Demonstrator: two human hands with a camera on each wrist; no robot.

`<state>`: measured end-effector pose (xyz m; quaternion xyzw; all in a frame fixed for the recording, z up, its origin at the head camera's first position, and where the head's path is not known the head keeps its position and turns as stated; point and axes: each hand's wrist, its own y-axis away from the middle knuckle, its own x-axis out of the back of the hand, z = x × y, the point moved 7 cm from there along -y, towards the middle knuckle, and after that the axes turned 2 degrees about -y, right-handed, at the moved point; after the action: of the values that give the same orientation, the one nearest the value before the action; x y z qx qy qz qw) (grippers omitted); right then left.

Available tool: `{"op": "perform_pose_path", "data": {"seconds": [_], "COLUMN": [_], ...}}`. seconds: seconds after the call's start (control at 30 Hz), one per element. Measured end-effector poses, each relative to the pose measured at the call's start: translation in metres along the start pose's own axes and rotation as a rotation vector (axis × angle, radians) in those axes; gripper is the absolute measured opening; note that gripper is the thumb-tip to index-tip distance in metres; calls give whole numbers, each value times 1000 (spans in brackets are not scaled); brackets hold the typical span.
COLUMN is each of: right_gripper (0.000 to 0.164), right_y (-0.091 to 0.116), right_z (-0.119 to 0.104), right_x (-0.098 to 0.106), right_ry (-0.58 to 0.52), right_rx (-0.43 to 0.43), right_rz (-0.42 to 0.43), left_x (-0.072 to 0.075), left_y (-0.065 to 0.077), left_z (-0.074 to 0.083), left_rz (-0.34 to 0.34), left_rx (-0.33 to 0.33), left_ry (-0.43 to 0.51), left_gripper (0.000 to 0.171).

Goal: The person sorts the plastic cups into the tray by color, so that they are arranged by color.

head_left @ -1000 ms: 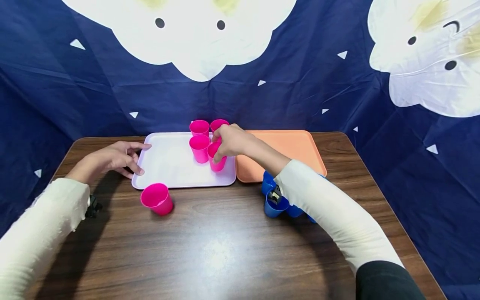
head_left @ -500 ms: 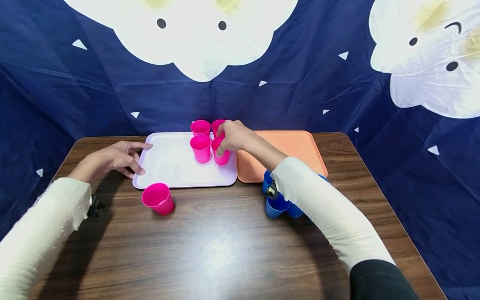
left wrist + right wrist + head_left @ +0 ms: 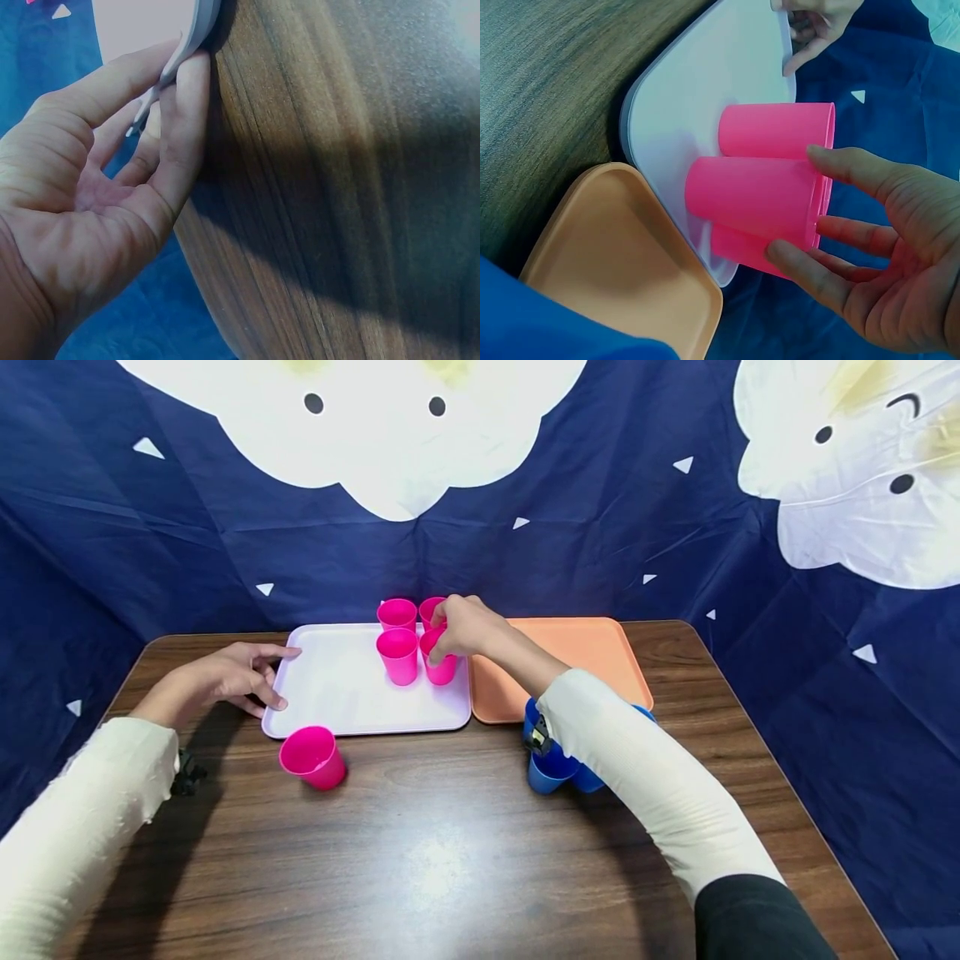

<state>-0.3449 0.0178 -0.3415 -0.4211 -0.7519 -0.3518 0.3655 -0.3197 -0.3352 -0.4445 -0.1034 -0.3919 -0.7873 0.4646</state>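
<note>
My left hand (image 3: 228, 675) pinches the left edge of a pale lilac tray (image 3: 337, 681); in the left wrist view thumb and fingers (image 3: 184, 127) lie on either side of its rim. Across the tray, my right hand (image 3: 467, 628) grips a pink cup (image 3: 750, 187) by its rim, thumb and fingers spread around it. This cup stands upright at the front right of a close group. Beside it is another pink cup (image 3: 401, 664), and two more, one a pink cup (image 3: 396, 612), stand behind, partly hidden by the hand.
One pink cup (image 3: 318, 760) stands on the wooden table (image 3: 360, 877) before the lilac tray. An orange tray (image 3: 585, 652) adjoins that tray on the right. Several blue cups (image 3: 551, 770) stand in front of it, partly under my right sleeve. A dark blue cloth (image 3: 315, 552) hangs behind.
My right hand has brought the front-right pink cup back and slightly right, level with its neighbour, and still grips it. The left hand stays on the tray edge.
</note>
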Motion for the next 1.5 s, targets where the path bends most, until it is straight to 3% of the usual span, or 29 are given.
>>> {"op": "perform_pose_path", "data": {"seconds": [0.57, 0.87, 1.3, 1.5], "right_gripper": [69, 64, 57, 63], "right_y": [18, 34, 60, 65], "right_z": [-9, -31, -75, -92], "right_x": [6, 3, -19, -35], "right_ry": [19, 64, 212, 236], "right_rx": [-15, 70, 211, 223], "right_rz": [16, 87, 43, -38], "left_x": [1, 0, -1, 0], "left_y": [3, 1, 0, 0], "left_z": [1, 0, 1, 0], "left_rz": [21, 0, 1, -2], "left_rx": [6, 6, 1, 2], "left_ry": [-20, 5, 8, 6], "left_gripper": [112, 114, 113, 116]}}
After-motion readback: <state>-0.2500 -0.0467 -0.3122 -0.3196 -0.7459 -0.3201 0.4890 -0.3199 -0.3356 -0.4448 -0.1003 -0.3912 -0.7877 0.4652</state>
